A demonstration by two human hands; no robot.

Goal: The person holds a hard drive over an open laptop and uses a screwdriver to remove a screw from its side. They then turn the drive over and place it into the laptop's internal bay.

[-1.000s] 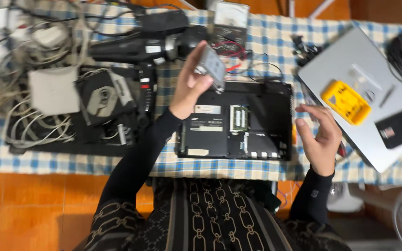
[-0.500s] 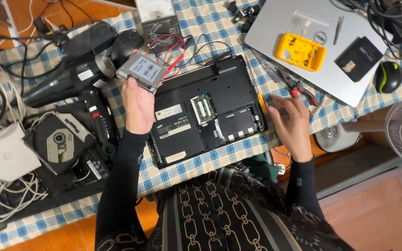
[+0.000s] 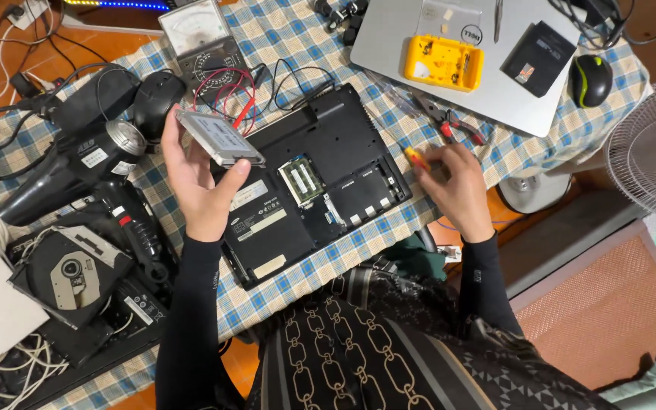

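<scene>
My left hand point(image 3: 195, 182) holds a flat silver drive point(image 3: 219, 138) up over the left end of a black laptop point(image 3: 335, 144) that lies upside down with its bottom bays uncovered. A green memory board point(image 3: 301, 179) shows in one bay. My right hand point(image 3: 458, 186) rests on the checked cloth at the laptop's right edge, fingers closed around a small screwdriver with a yellow and red handle point(image 3: 417, 158).
A closed silver laptop point(image 3: 449, 95) at the back right carries a yellow screw box point(image 3: 443, 62) and a black drive point(image 3: 543, 48). Red-handled pliers point(image 3: 449, 123), a mouse point(image 3: 591, 79), a multimeter point(image 3: 197, 38), heat guns point(image 3: 77, 163), an optical drive point(image 3: 70, 269) and cables lie around. A fan point(image 3: 651, 148) stands right.
The view has swung so the table sits tilted. My left hand still holds the silver drive above the laptop. My right hand has dropped to the cloth and closed on the screwdriver.
</scene>
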